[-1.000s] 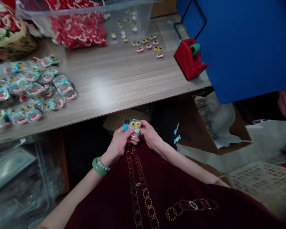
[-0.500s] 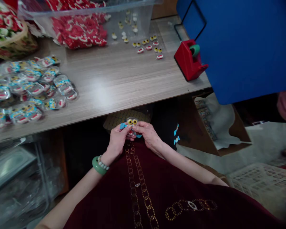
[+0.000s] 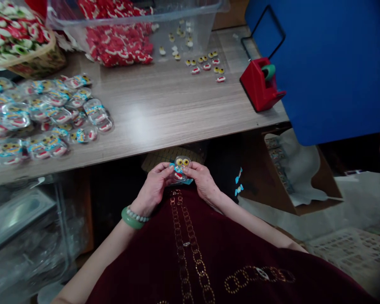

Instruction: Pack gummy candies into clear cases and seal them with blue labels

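Both my hands meet in front of my lap, below the table's front edge. My left hand (image 3: 154, 188) and my right hand (image 3: 202, 180) pinch a small clear plastic packet (image 3: 181, 168) between their fingertips. The packet shows two yellow eye shapes at its top, a blue paper label and a red piece lower down. A green bangle and a bead bracelet (image 3: 133, 217) circle my left wrist. My dark red top with gold chain print fills the bottom of the view.
A wooden table (image 3: 158, 105) carries a heap of finished clear packets (image 3: 44, 116) at left, loose eye and mouth pieces (image 3: 205, 64), a red tape dispenser (image 3: 260, 84), a clear bin of red pieces (image 3: 120, 36) and a basket (image 3: 22, 40). A blue panel (image 3: 332, 63) stands right.
The packet has been turned between my fingertips; the blue label that stuck out to the left now lies folded against it. My hands stay together in front of my lap.
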The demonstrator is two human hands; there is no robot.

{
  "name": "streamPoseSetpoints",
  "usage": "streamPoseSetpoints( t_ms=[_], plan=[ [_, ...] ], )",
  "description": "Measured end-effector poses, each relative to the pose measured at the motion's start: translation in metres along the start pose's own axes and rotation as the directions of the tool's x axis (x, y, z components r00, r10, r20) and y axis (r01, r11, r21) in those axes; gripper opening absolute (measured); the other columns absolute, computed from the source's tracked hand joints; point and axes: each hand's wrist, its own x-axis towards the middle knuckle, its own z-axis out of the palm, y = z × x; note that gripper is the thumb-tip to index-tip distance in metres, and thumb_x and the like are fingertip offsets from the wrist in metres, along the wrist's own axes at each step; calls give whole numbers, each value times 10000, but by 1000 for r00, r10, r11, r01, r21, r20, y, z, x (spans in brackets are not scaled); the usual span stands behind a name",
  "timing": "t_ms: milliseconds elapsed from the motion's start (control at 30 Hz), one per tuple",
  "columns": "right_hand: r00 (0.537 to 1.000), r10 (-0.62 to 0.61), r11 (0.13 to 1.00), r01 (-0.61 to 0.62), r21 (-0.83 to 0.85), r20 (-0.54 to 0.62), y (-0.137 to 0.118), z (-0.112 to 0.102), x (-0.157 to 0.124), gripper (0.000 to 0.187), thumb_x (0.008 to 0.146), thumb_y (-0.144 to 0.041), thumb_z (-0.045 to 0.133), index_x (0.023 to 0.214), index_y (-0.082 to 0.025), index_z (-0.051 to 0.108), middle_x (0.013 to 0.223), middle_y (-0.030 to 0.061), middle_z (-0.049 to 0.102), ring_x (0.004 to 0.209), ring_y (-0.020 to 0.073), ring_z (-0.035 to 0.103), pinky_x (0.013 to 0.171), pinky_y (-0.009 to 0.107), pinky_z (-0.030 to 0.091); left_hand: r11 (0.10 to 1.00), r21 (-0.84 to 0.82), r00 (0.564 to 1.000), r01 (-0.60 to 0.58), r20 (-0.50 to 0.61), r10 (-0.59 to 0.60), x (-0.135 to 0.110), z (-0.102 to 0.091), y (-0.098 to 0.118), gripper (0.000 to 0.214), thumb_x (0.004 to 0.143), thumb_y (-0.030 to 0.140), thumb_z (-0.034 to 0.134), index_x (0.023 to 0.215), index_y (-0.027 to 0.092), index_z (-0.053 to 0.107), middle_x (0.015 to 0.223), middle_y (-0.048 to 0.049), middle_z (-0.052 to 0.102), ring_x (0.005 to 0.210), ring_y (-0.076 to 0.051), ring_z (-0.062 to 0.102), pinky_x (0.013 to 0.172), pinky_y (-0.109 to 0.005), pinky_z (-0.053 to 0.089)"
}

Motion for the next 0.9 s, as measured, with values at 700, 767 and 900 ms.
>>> streamPoseSetpoints(
  t_ms=[700,767,900],
  plan=[
    [996,78,996,-75,-45,52,1,-5,0,278,599,-369,831,613,-184,623,600,-33,603,594,106,487,658,276,401,901,-89,894,425,195,-403,12,-8,-9,177,669,214,834,793,147,727,706,-61,696,556,-121,595,561,-234,508],
    [996,65,995,-60,-74,60,-1,-2,-1,264,603,-356,829,600,-185,629,602,-26,603,597,113,484,649,279,392,917,-109,918,383,158,-365,9,-4,-11,274,589,160,862,826,167,726,711,-36,699,563,-122,602,554,-228,497],
    [999,37,991,-33,-133,30,-6,2,-2,261,599,-349,833,562,-189,631,575,-14,574,593,128,462,626,288,362,954,-142,960,262,133,-244,6,2,-10,356,501,165,893,808,146,714,721,-41,694,633,-154,633,649,-272,524]
  ],
)
